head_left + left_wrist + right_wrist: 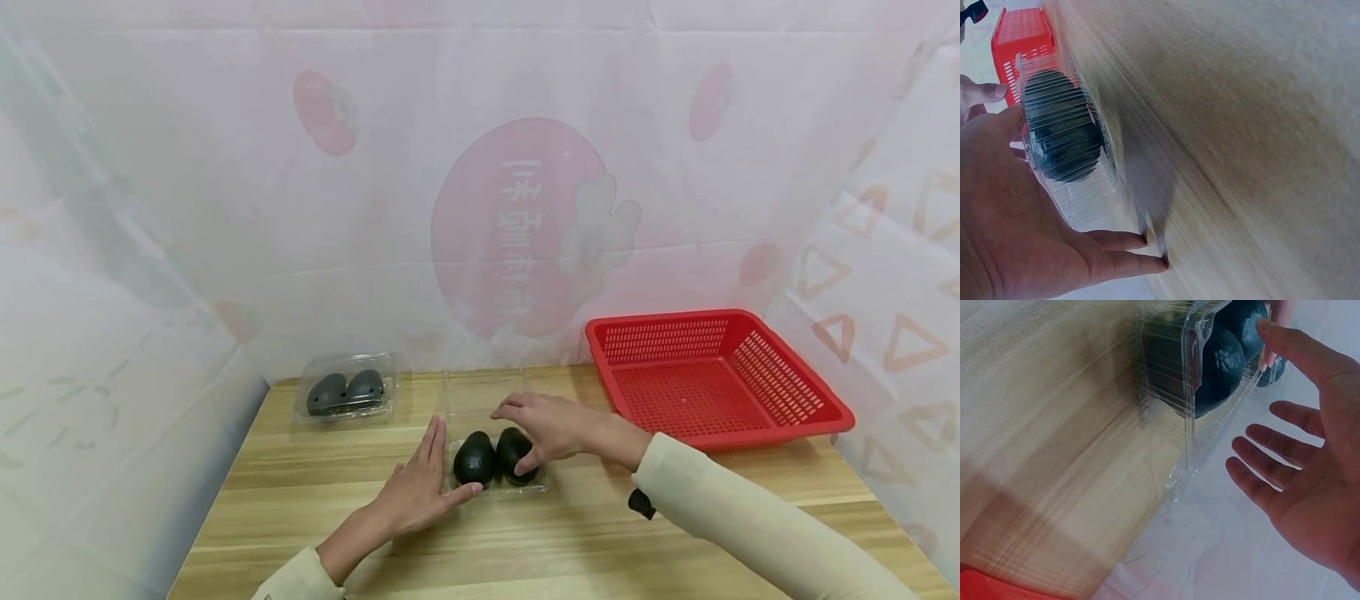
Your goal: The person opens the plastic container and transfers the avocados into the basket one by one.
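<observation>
Two dark green avocados, a left one [474, 458] and a right one [513, 450], sit side by side in a clear plastic clamshell box [534, 489]. Its lid [480, 392] is folded back towards the wall. My left hand [416, 492] rests at the box's left side, fingers straight, with the thumb along the near rim. Over the right avocado hovers my right hand [555, 429]. In the right wrist view its fingers [1275, 465] are spread and hold nothing. The right thumb overlaps that avocado's edge; whether it touches cannot be told.
A second clear box [386, 400] with two avocados stands at the back left of the wooden table [300, 492]. At the right is a red plastic basket [798, 417]. A printed cloth [420, 100] hangs behind the table.
</observation>
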{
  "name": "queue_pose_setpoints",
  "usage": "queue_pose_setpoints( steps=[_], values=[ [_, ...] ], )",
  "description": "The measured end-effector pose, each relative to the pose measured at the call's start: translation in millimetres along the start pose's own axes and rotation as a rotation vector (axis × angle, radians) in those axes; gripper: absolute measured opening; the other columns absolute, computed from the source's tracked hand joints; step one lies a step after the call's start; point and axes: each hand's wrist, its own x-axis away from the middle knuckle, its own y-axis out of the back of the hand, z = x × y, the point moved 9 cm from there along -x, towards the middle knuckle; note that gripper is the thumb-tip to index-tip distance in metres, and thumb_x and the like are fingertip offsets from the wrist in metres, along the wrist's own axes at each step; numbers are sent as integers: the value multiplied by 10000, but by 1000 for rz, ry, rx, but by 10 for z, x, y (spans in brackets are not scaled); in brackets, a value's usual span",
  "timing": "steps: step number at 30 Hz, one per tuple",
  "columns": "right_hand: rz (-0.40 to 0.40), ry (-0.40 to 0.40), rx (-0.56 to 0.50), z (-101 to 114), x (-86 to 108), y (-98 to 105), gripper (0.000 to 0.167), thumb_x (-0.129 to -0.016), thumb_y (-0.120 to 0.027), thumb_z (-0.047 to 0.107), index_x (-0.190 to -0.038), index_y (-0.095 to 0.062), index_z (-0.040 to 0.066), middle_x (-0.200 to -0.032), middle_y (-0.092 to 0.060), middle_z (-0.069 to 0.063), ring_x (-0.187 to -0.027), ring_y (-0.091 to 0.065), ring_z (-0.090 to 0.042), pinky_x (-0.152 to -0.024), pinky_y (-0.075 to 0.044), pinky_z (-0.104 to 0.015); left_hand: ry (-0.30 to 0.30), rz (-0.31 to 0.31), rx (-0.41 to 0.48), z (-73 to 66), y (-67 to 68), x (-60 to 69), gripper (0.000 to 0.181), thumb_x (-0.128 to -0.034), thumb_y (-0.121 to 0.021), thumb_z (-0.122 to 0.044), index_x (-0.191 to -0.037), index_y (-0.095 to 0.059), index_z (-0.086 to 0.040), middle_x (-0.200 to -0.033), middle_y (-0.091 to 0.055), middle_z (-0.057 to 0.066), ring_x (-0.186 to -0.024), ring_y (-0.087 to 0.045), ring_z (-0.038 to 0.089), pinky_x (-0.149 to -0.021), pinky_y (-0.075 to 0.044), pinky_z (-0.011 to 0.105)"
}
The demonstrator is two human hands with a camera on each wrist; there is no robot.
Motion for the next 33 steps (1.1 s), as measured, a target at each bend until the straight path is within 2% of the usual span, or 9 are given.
queue_pose_setpoints(
  steps=[9,16,33],
  values=[
    [42,-10,14,5,-23,-86,777,-816,-939,368,-1465,-612,93,-1451,-605,-102,-1312,-609,-288,-1066,-530,-464,4,-1,-2,13,4,-9,1201,-939,-562,-797,-1696,-50,-18,-1779,25,156,-1551,-318,445,-1079,-332,807],
    [51,6,71,39,-47,-136,756,-779,-945,380,-1417,-654,98,-1377,-647,-71,-1249,-645,-272,-1042,-543,-441,13,8,9,25,7,-5,1196,-942,-571,-787,-1698,-33,-32,-1779,37,149,-1552,-317,446,-1080,-322,813],
    [104,-35,89,3,-124,-254,763,-770,-954,368,-1415,-657,89,-1359,-651,-70,-1201,-666,-276,-1007,-561,-411,7,-1,21,-3,6,3,1190,-945,-588,-771,-1698,-43,-27,-1778,23,162,-1549,-317,454,-1084,-314,815]
  ],
)
